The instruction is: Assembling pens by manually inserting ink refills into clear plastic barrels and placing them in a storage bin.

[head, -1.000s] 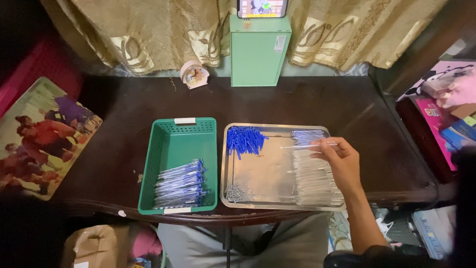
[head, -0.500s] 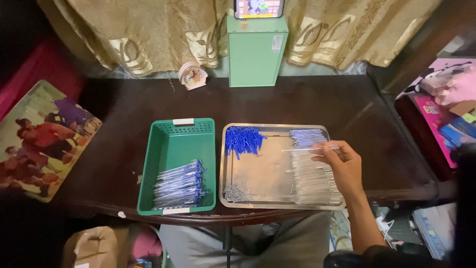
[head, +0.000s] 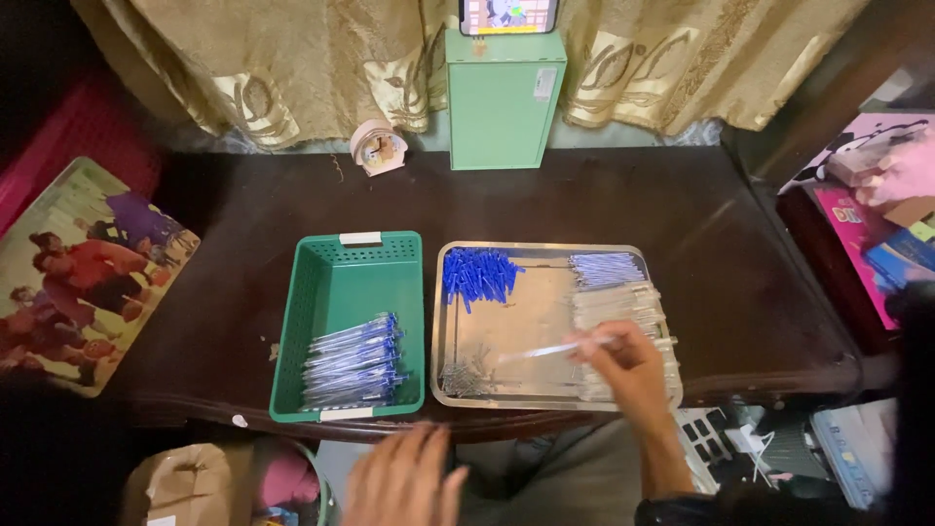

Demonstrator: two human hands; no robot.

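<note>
pen parts on a dark desk, one clear barrel in hand

a dark wooden table (head: pixel 623 209) fills the view, backed by a gold patterned curtain (head: pixel 292 68). against the curtain stands a mint green box (head: pixel 504 97) with a phone (head: pixel 508 15) on top of it, and a small round clock (head: pixel 378 146) sits just to its left. a flat picture board (head: pixel 83 268) rests at the table's left edge.

near the front edge a metal tray (head: pixel 545 292) lies beside a green plastic basket (head: pixel 355 282), the two nearly touching. the basket holds a heap of finished blue pens (head: pixel 355 360) in its near half. in the tray, blue caps (head: pixel 477 275) are piled at the far left, blue refills (head: pixel 604 268) at the far right, clear barrels (head: pixel 623 312) along the right side, and small springs (head: pixel 463 375) in the near left corner.

the right hand (head: pixel 633 365) is over the tray's near right part, fingers pinched on a clear pen barrel (head: pixel 550 351) that points left above the tray floor. the left hand (head: pixel 404 477) hovers below the table edge, fingers spread, holding nothing, blurred.
</note>
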